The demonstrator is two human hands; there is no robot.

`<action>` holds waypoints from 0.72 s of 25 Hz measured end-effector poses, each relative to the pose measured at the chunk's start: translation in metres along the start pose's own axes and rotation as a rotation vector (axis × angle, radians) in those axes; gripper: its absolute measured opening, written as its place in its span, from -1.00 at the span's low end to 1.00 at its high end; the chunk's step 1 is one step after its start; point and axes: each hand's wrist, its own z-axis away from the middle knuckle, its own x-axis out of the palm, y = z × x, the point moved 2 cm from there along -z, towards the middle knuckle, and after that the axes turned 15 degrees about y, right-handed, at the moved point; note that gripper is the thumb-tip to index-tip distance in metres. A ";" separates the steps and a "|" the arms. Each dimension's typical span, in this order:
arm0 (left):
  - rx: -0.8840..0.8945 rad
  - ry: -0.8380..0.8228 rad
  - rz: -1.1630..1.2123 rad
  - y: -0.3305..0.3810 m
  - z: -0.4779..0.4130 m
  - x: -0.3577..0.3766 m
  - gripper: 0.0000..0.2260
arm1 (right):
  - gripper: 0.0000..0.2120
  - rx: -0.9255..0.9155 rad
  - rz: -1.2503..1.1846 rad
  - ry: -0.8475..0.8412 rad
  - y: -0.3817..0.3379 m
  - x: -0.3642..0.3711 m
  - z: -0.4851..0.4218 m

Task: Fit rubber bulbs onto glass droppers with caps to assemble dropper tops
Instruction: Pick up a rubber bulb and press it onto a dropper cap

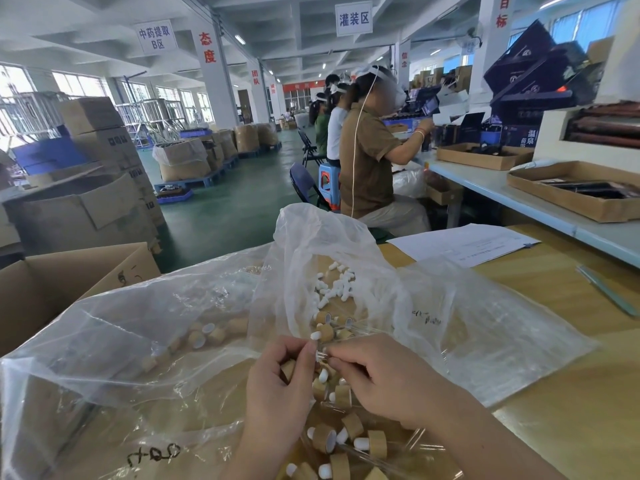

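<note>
My left hand (pixel 277 379) grips a tan bamboo-look cap (pixel 288 370) in curled fingers. My right hand (pixel 374 372) pinches a thin glass dropper tube (pixel 321 355) whose end meets the left fingertips. Loose white rubber bulbs (pixel 332 289) lie in an open clear plastic bag (pixel 322 237) just beyond my hands. Several assembled dropper tops (pixel 346 438) with white bulbs lie on plastic below my hands. More bare caps (pixel 207 336) sit inside a second clear bag (pixel 121 341) at the left.
The wooden table (pixel 571 393) carries a paper sheet (pixel 464 245) and a green strip (pixel 606 294) at the right. An open cardboard box (pixel 52 289) stands at the left. Other seated workers (pixel 370 150) occupy a long bench (pixel 519 199) ahead.
</note>
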 end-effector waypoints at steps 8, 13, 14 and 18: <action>0.244 -0.052 -0.112 0.011 0.003 -0.002 -0.74 | -0.65 0.125 -0.152 -0.121 0.004 -0.008 0.000; 0.267 -0.098 -0.135 0.013 0.003 -0.002 -0.74 | -0.65 0.141 -0.213 -0.128 0.007 -0.004 0.001; 0.253 -0.098 -0.123 0.013 0.003 -0.002 -0.76 | -0.65 0.141 -0.219 -0.116 0.007 -0.003 0.002; 0.123 -0.045 -0.025 0.011 0.004 0.003 -0.80 | -0.74 0.147 -0.229 -0.060 0.007 0.005 0.001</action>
